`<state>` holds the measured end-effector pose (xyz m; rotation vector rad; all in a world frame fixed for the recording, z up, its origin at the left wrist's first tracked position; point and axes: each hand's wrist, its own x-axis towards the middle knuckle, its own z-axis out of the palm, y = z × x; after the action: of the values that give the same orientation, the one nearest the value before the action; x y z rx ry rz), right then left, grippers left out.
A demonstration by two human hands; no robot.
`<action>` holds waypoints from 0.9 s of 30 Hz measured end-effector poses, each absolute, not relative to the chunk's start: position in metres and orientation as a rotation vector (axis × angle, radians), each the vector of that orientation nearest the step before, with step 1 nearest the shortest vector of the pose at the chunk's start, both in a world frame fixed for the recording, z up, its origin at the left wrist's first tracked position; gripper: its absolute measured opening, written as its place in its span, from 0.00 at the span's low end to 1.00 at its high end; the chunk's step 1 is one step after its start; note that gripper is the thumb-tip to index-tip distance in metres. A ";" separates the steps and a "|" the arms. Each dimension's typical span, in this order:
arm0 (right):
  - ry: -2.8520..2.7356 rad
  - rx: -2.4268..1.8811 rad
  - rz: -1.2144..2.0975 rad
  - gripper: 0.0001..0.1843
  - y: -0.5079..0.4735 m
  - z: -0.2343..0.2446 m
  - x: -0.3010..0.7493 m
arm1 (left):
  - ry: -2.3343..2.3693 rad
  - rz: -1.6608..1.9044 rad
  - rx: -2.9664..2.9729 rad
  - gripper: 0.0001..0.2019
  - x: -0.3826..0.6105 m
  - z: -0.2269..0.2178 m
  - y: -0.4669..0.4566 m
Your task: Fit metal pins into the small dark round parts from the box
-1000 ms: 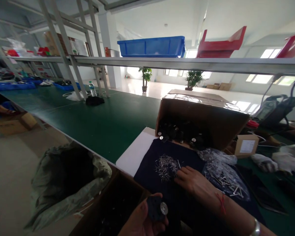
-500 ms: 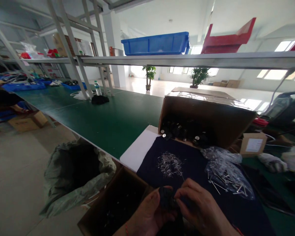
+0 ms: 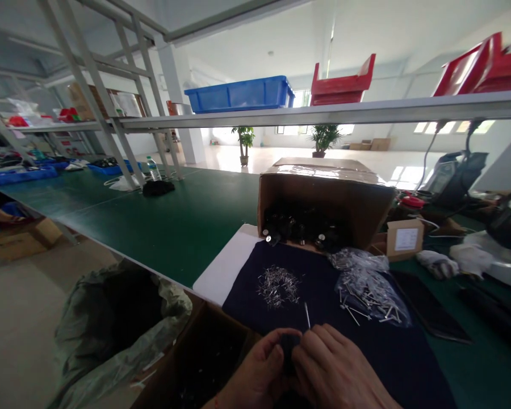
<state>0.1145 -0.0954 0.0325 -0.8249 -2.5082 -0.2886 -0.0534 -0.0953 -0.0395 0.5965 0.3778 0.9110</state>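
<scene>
Both hands meet at the bottom edge over a dark blue cloth (image 3: 366, 346). My left hand (image 3: 255, 378) is closed round a small black round part (image 3: 288, 345), mostly hidden by fingers. My right hand (image 3: 338, 372) pinches a thin metal pin (image 3: 307, 315) that sticks up above the part. A loose heap of metal pins (image 3: 277, 286) lies on the cloth just beyond the hands. A clear bag of longer pins (image 3: 366, 284) lies to its right. Behind stands a cardboard box (image 3: 323, 196) tipped on its side, with several black parts (image 3: 300, 227) spilling from it.
A green bench top (image 3: 166, 216) runs to the left. An open brown box (image 3: 204, 363) and a grey-green sack (image 3: 114, 318) sit below the bench edge. A shelf rail (image 3: 323, 113) carries a blue bin (image 3: 242, 94) and red bins (image 3: 343, 82). A small labelled carton (image 3: 404, 238) stands at right.
My right hand left the pin heap and came down to the left hand with a pin. Both hands now close round the black part. The view shifted slightly.
</scene>
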 end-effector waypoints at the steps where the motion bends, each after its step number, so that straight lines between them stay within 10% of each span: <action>1: -2.513 -0.833 -0.304 0.09 -0.097 0.033 0.115 | 0.392 0.908 0.597 0.27 -0.053 -0.038 -0.095; 18: -1.774 -1.181 0.223 0.05 -0.130 -0.024 0.095 | 0.566 1.174 0.733 0.36 -0.048 -0.034 -0.101; 27: -1.907 -0.961 -0.363 0.06 -0.131 -0.010 0.116 | 0.539 1.028 0.692 0.30 -0.045 -0.006 -0.107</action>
<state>0.1164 -0.1310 -0.0103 -0.9606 -1.9066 -0.3630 -0.0452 -0.1074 -0.0061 0.6921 0.5387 1.0280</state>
